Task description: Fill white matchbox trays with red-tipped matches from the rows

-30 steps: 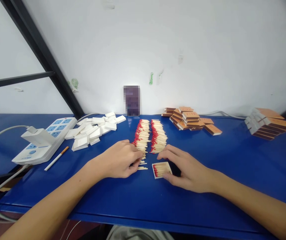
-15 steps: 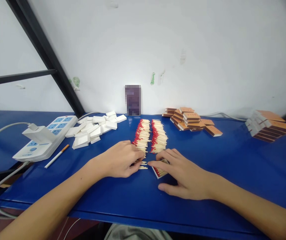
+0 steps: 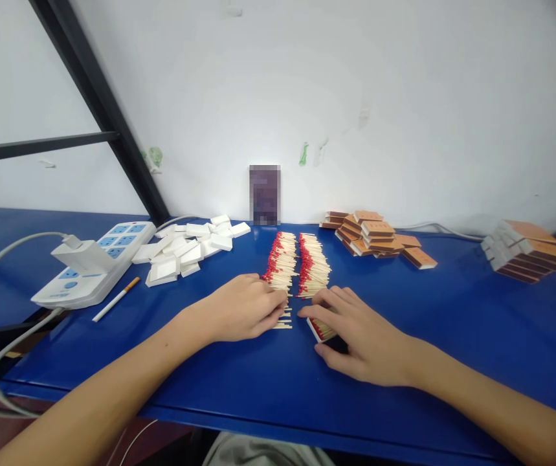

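Head view: right hand (image 3: 362, 336) palm-down over matchbox tray (image 3: 313, 331)

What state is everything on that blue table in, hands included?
Left match row: heads leftward, partly covered.
Right match row: heads leftward, roughly aligned.
Left hand: curled over the left row; grip hidden.
Tray: open, holding matches, partly covered.
Right hand: around that tray; grip unclear.
White trays: heaped.
Orange matchbox heap: jumbled.
Far-right matchboxes: stacked.
Cigarette: lying flat.
Power strip: charger plugged in; power unclear.
Dark panel: upright, blurred.
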Demonstrator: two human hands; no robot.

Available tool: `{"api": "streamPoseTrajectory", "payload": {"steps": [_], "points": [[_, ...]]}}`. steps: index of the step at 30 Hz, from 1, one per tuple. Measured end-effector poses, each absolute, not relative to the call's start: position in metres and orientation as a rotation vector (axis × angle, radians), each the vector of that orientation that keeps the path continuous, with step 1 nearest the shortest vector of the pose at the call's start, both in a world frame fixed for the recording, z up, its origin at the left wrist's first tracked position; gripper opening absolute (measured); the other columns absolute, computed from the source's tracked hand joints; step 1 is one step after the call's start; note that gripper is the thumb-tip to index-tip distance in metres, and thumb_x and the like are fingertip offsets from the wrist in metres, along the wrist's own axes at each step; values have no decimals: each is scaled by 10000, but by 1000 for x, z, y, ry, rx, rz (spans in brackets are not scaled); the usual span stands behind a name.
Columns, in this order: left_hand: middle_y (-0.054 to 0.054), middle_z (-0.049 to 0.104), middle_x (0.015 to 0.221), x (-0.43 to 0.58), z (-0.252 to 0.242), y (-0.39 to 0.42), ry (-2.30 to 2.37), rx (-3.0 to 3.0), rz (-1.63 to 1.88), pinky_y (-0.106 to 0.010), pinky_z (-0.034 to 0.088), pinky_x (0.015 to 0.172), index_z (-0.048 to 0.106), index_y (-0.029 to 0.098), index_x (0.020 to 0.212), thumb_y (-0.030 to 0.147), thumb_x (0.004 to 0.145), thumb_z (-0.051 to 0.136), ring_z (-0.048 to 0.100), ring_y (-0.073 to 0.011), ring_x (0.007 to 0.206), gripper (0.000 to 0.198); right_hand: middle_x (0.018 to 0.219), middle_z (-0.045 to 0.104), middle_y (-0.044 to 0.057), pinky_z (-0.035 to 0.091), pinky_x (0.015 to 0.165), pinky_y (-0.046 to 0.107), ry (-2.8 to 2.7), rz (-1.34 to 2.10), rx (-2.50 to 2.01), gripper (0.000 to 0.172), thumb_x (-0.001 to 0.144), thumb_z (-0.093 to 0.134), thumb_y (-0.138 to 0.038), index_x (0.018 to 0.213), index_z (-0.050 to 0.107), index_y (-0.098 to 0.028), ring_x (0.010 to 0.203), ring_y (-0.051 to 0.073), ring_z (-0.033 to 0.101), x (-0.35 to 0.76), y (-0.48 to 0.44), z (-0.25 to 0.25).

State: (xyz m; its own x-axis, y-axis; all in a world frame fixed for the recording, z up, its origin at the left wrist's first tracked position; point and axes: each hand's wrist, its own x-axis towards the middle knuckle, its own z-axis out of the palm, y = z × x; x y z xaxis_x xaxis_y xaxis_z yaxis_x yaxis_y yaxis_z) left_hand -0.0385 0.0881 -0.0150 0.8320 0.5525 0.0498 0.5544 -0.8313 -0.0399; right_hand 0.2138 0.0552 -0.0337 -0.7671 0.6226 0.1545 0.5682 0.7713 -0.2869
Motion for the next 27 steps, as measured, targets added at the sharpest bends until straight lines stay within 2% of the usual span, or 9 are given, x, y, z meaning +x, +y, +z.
{"api": "streamPoseTrajectory", "payload": {"steps": [5,12,17,27], "points": [[-45,690,807,-38,-14,87,-898,-2933,-45,-339,449,720,587,180,878,237,983,488,649,-210,713,155,1209,558,131,416,901,475,-2751,301,-901,458,892,591,-313,1336,537,-213,1063,286,532,210,54,-35],[-32,675,767,-39,-15,85,-892,-2960,-57,-341,439,695,579,189,823,255,937,548,634,-214,689,135,1175,548,126,413,891,489,-2764,297,-936,479,908,573,-336,1371,525,-223,1048,286,519,207,54,-36],[-30,686,814,-39,-14,85,-891,-2984,-73,-329,438,709,585,183,855,210,950,539,644,-201,716,109,1113,540,104,415,863,458,-2746,342,-941,437,897,587,-329,1323,565,-229,1013,269,519,206,55,-35],[-25,678,784,-39,-12,87,-930,-2928,-55,-342,441,712,570,183,848,261,1017,461,642,-203,696,216,1130,541,109,407,877,450,-2728,347,-914,407,912,585,-333,1302,576,-213,1028,261,518,211,55,-36]]}}
